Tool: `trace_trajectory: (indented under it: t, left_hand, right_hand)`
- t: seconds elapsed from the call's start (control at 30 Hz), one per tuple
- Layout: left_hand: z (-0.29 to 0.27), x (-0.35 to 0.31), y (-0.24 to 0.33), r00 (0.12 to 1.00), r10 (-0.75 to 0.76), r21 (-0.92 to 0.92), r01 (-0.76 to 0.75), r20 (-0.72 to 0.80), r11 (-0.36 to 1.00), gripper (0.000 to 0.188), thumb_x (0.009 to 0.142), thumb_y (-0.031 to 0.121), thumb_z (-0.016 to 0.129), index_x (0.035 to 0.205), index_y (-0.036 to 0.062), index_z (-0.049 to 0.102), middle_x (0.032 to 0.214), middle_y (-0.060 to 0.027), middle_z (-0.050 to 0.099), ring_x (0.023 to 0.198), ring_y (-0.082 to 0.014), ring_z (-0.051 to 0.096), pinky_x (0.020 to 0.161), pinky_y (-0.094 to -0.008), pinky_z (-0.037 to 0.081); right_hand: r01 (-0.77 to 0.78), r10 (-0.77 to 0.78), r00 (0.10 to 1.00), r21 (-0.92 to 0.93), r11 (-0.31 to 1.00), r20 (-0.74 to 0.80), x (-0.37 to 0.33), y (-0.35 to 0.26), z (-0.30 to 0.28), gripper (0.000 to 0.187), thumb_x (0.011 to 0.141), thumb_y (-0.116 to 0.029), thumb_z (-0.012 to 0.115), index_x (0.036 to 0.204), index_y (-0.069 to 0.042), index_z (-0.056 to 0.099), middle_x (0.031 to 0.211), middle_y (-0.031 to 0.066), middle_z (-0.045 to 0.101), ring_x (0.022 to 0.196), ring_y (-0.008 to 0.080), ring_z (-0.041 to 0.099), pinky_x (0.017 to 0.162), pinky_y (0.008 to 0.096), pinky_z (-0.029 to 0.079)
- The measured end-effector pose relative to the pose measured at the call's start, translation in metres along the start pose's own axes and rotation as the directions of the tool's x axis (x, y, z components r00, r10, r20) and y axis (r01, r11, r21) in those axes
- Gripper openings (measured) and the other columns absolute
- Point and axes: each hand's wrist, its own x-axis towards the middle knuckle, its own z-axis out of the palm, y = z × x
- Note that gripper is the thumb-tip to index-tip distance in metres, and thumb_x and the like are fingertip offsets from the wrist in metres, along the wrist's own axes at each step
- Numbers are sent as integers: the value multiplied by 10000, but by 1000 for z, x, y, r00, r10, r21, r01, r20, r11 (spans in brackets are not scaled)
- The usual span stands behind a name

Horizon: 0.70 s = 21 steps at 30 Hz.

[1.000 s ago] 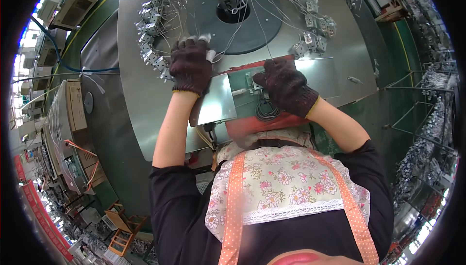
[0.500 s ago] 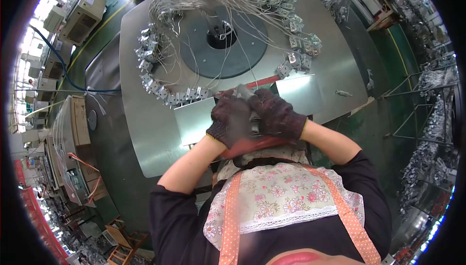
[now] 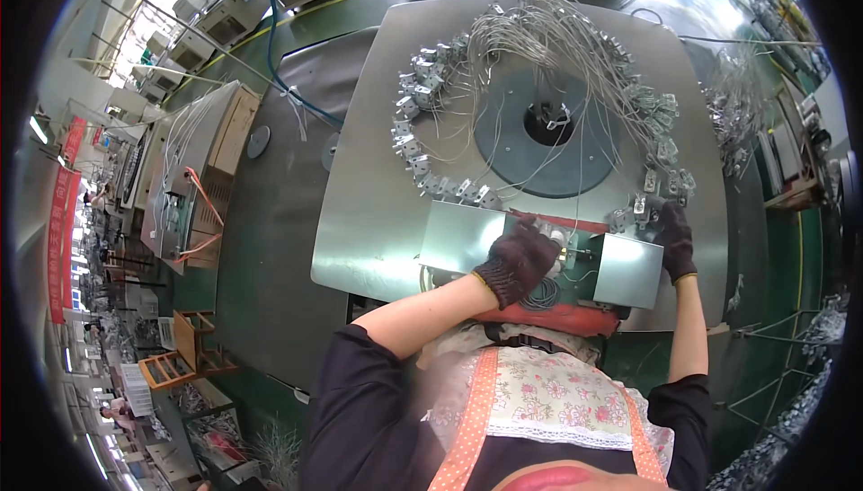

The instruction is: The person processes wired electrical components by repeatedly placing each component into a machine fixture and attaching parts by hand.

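Note:
My left hand (image 3: pixel 519 262), in a dark knitted glove, is curled at the gap between two shiny metal boxes. Its fingertips are against a small metallic part (image 3: pixel 564 247), whose shape is mostly hidden. My right hand (image 3: pixel 678 241), gloved alike, reaches past the right box, fingers apart beside several small silver metal housings (image 3: pixel 641 206). Thin pale wires (image 3: pixel 530 33) run from such housings, which lie in a ring around a dark grey round disc (image 3: pixel 503 145). Under my left hand lies a coil of thin wire (image 3: pixel 542 293).
The left metal box (image 3: pixel 463 238) and right metal box (image 3: pixel 627 271) stand at the near edge of the grey metal tabletop (image 3: pixel 369 244). A red padded strip (image 3: pixel 548 318) lies between my body and the work. A blue hose (image 3: pixel 270 33) hangs at the left; a metal rack (image 3: pixel 773 338) stands right.
My hands were together at the middle between the boxes. The right has moved away to the housings on the right; the left stays near the gap. The view has swung.

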Motion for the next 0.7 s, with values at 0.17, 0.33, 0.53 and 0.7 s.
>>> trace_trajectory:
  t: [0.17,0.33,0.53,0.7]
  left_hand:
    - [11,-3,-5,981,46,-17,-50,-187,999,174,891,171,552,943,124,712,882,-120,738,939,-293,715,1117,-470,429]
    - [10,3,-6,999,-3,67,0,38,998,189,905,193,560,993,113,708,943,-132,742,967,-296,717,1124,-479,424]
    - [5,3,0,999,-17,6,17,50,1000,241,789,101,701,1030,83,703,1033,-146,720,1084,-356,668,943,-444,552]
    - [43,2,-14,981,119,9,-119,-154,993,155,909,192,579,943,79,679,869,-127,710,890,-303,694,1066,-473,456]
  right_hand:
    - [-155,169,965,-86,984,198,-5,24,7,539,869,-97,645,1382,27,532,1386,261,567,1360,431,492,1162,492,397]
    - [-33,43,992,84,996,-118,12,-57,-77,511,912,-21,581,1418,-14,514,1305,199,608,1224,394,613,1043,450,500]
    - [-575,518,772,753,320,369,-6,-127,-141,395,917,-91,674,1303,-51,602,1092,33,652,880,90,636,668,232,533]
    - [-479,422,831,852,212,362,-21,-170,-115,515,875,-189,715,1352,-69,563,1177,80,656,852,165,685,683,300,571]
